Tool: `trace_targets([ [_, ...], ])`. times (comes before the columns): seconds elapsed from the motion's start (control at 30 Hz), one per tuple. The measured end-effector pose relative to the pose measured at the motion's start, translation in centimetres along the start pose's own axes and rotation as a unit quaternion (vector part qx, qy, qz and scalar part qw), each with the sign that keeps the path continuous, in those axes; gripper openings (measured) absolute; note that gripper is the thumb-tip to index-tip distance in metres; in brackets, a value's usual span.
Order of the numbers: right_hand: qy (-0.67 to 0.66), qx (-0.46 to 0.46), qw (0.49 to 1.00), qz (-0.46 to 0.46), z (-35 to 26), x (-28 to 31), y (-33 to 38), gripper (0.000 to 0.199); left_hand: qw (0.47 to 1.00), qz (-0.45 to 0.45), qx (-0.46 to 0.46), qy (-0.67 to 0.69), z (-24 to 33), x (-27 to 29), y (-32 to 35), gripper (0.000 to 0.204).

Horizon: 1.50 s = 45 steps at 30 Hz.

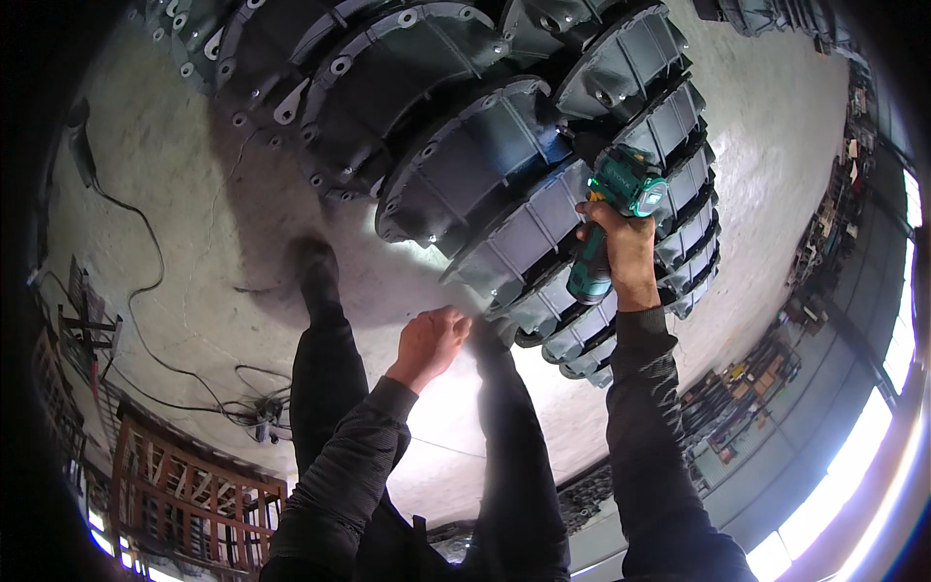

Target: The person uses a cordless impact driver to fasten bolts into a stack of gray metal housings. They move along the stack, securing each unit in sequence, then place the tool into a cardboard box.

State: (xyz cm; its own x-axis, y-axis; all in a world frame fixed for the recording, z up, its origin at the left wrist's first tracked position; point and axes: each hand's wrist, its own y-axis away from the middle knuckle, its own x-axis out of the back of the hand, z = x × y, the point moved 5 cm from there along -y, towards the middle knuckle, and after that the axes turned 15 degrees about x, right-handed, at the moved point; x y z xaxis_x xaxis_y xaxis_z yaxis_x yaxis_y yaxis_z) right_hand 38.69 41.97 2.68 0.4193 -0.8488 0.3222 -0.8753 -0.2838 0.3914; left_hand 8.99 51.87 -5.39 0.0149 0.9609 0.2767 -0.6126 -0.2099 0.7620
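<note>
My right hand [628, 248] is wrapped round the grip of a green and black cordless drill [628, 182], whose front end points away from me into the dark parts. Stacked dark grey ribbed curved castings [529, 228] with bolt holes along their flanges stand before me, and the drill is up against their right part. Lower and to the left, my left hand [431, 344] hovers above the floor near the lower edge of the stack. Its fingers are curled together; anything between them is hidden or too small to make out. The drill's tip is out of sight behind its body.
A black cable [155, 252] snakes over the concrete floor [184, 175] at the left, leading to a dark handheld tool [81, 145]. A brown slatted metal crate [184, 485] stands lower left. Assorted parts [742, 388] line the wall at the right.
</note>
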Motion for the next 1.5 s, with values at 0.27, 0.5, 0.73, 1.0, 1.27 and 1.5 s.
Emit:
trace_targets([
  [0.27, -0.003, -0.026, 0.999, -0.032, 1.3, 0.3, -0.4, 0.027, 0.999, -0.022, 0.050, -0.005, -0.2, 0.0, -0.3, 0.020],
  [0.5, 0.007, -0.034, 0.996, -0.085, 1.3, 1.6, -1.7, 0.019, 1.000, -0.011, -0.001, 0.018, 0.7, 0.1, 0.1, 0.023],
  [0.73, 0.122, -0.033, 0.986, -0.111, 0.3, 1.5, -2.5, 0.014, 1.000, -0.014, 0.003, 0.004, 0.7, 0.6, 0.2, 0.023],
  [1.0, 0.096, -0.037, 0.988, -0.112, 0.2, 1.2, -2.9, 0.014, 1.000, 0.003, -0.001, 0.011, 0.5, 1.0, 0.5, 0.025],
  [1.27, 0.088, -0.057, 0.990, -0.099, 0.4, 1.4, -3.0, 0.015, 0.999, -0.030, 0.033, -0.002, 0.8, 1.0, 0.7, 0.025],
  [1.5, 0.091, -0.027, 0.990, -0.099, 0.4, 1.3, -3.0, 0.016, 0.999, -0.041, 0.015, 0.014, 0.6, 0.0, 1.2, 0.023],
])
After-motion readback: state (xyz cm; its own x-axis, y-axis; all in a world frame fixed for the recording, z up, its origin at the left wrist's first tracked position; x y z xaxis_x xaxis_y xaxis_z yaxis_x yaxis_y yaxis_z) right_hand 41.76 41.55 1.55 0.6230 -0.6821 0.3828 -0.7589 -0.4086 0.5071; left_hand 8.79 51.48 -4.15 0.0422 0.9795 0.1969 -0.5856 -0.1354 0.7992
